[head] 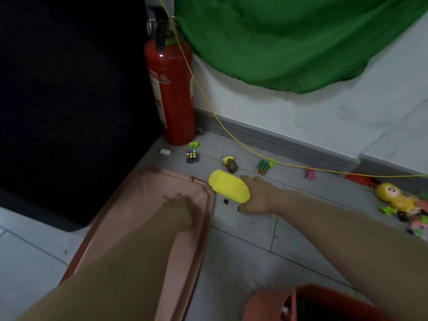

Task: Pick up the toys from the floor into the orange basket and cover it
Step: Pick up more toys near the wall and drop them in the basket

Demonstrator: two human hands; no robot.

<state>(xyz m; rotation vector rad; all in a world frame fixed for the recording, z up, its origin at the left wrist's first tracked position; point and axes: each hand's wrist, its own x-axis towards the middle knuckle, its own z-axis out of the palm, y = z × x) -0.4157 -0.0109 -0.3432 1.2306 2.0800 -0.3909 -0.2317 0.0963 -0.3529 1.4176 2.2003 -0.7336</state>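
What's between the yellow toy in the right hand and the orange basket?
Nothing visible. The right hand grips the yellow toy; between it and the orange basket at bottom right lies bare floor tile, crossed only by that arm. The pink lid sits off left.

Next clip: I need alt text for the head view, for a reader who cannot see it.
A person's right hand grips a yellow toy just above the tiled floor, while the left hand rests on a pink lid. Two puzzle cubes and other small toys lie near a red fire extinguisher; the orange basket sits at the bottom edge.
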